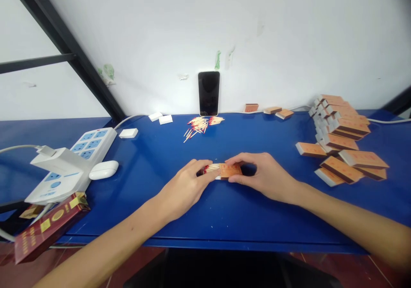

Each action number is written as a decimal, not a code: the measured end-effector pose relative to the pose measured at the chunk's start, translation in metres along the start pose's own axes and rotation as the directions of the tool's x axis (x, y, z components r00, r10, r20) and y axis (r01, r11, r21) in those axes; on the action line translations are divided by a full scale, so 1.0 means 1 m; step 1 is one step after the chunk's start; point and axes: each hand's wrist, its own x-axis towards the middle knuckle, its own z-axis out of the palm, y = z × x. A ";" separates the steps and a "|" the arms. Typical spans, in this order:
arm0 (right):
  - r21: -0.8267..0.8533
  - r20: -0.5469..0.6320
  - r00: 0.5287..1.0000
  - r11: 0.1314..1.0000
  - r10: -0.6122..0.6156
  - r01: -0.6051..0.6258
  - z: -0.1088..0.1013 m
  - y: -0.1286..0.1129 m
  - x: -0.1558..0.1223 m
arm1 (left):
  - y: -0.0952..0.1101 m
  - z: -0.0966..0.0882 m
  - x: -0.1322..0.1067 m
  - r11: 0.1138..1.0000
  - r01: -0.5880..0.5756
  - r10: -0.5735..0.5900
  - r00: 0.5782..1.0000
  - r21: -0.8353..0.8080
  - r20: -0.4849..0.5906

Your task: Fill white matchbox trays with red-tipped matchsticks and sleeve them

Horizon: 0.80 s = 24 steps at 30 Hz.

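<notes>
An orange matchbox (228, 170) lies on the blue table (224, 211) between both hands, its tray partly slid out to the left with red-tipped matches showing. My left hand (186, 187) pinches the tray end with thumb and fingers. My right hand (263, 174) grips the box's sleeve from the right, fingers curled over it. A loose pile of matches (199, 125) lies further back near the wall.
A heap of orange matchboxes (340, 142) fills the right side, with a few more (276, 111) by the wall. A black phone (209, 93) leans on the wall. At left sit a white power strip (70, 161), an earbud case (103, 170) and a red box (48, 228).
</notes>
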 end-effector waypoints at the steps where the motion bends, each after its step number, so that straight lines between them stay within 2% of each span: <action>1: -0.040 -0.017 1.000 0.999 -0.020 0.020 0.003 -0.001 -0.001 | 0.001 -0.001 0.002 0.996 0.022 -0.023 1.000 -0.087 -0.013; 4: -0.144 -0.061 0.989 0.981 -0.138 0.128 0.012 -0.002 -0.003 | 0.002 -0.004 0.007 0.929 0.113 -0.140 0.989 -0.353 -0.052; 7: -0.191 -0.091 0.972 0.962 -0.217 0.197 0.017 -0.001 -0.004 | 0.001 -0.006 0.011 0.812 0.231 -0.298 0.954 -0.536 -0.039; 9: -0.205 -0.125 0.956 0.950 -0.265 0.236 0.018 0.000 -0.004 | 0.000 -0.008 0.014 0.674 0.342 -0.417 0.908 -0.655 0.045; 11: -0.214 -0.170 0.924 0.928 -0.344 0.306 0.018 -0.001 -0.005 | -0.001 -0.009 0.017 0.500 0.430 -0.491 0.856 -0.752 0.163; 12: -0.220 -0.194 0.903 0.914 -0.384 0.341 0.018 -0.001 -0.005 | -0.002 -0.010 0.018 0.424 0.455 -0.496 0.840 -0.783 0.219; 14: -0.233 -0.231 0.866 0.890 -0.443 0.393 0.018 -0.002 -0.006 | -0.002 -0.011 0.020 0.320 0.467 -0.461 0.837 -0.824 0.295; 18: -0.221 -0.254 0.806 0.843 -0.535 0.490 0.017 -0.008 -0.008 | 0.000 -0.013 0.021 0.190 0.430 -0.391 0.858 -0.882 0.334; 22: -0.160 -0.266 0.777 0.820 -0.571 0.549 0.013 -0.020 -0.016 | 0.003 -0.014 0.020 0.098 0.385 -0.298 0.891 -0.918 0.342; 24: -0.134 -0.282 0.775 0.823 -0.566 0.552 0.011 -0.025 -0.023 | 0.006 -0.013 0.019 0.094 0.356 -0.265 0.909 -0.930 0.321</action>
